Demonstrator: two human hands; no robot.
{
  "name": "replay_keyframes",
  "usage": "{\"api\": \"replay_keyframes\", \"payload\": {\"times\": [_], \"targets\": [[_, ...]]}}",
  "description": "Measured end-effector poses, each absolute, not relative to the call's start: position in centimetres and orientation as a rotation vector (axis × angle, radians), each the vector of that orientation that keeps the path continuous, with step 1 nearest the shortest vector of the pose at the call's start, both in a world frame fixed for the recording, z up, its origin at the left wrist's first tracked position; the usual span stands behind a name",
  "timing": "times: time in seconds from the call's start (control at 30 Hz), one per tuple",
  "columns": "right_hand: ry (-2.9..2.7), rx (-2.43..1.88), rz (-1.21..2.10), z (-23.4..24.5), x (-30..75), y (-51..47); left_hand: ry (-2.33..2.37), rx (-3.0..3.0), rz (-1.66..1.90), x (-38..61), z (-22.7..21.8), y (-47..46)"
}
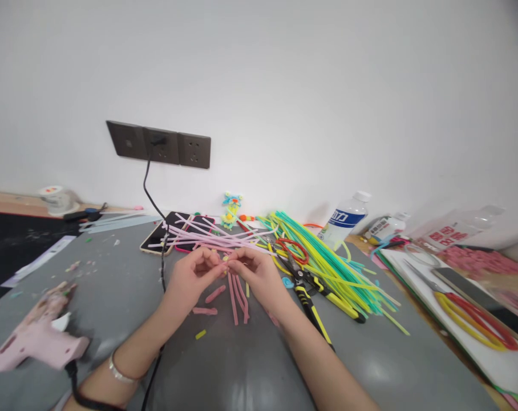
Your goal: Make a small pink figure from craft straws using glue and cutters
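My left hand point(200, 273) and my right hand point(255, 276) meet above the grey mat, fingertips pinched together on a small pink pipe cleaner piece point(223, 260). A pale yellow bit shows at the same spot; the fingers hide most of the piece. Below the hands lie several pink pipe cleaner lengths point(238, 299). Short pink pieces point(215, 294) and a small yellow piece point(201, 334) rest nearer to me. Lilac pipe cleaners point(207, 237) are spread just behind my fingers. Beside my right wrist are black-and-yellow pliers point(304, 279).
A heap of green and yellow pipe cleaners point(331, 262) lies at right, with a bottle point(344, 220) behind. Scissors point(473, 319) rest on papers far right. At left is a pink glue gun point(36, 342); a black cord point(162, 262) runs past my left wrist to the wall socket point(158, 144).
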State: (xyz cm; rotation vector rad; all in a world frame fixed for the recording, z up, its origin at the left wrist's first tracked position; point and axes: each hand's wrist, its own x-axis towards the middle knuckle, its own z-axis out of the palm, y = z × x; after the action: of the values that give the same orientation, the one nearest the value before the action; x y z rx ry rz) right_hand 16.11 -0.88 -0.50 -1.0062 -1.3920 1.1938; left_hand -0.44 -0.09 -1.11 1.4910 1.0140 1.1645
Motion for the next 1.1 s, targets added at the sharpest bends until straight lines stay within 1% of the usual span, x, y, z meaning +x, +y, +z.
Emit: {"api": "replay_keyframes", "payload": {"times": [0.2,0.4,0.5,0.67,0.73,0.93,1.1], "targets": [[-1.44,-0.975,1.247,-0.3,16.3,-0.8,1.025,1.495,1.143,-0.4,-1.0,0.0],[-1.442,-0.988,1.196,-0.6,16.3,-0.6,1.052,1.548,1.118,-0.5,-1.4,0.3],[-1.478,-1.035,1.108,-0.7,16.8,-0.2,1.097,1.674,1.084,-0.6,-1.5,0.5],[-1.651,-1.349,0.745,-0.9,18.7,0.4,1.203,2.052,1.024,-1.1,-1.6,0.8],[-1.787,-1.492,0.655,-1.2,19.3,0.5,1.229,2.169,0.952,-1.4,-1.8,1.0],[-1.979,-1.74,0.695,-1.9,19.3,0.0,1.227,2.276,0.729,-1.8,-2.4,1.0],[-2.006,-1.756,0.691,-1.8,19.0,-0.3,1.14,2.215,0.745,-1.4,-1.8,0.7]]}}
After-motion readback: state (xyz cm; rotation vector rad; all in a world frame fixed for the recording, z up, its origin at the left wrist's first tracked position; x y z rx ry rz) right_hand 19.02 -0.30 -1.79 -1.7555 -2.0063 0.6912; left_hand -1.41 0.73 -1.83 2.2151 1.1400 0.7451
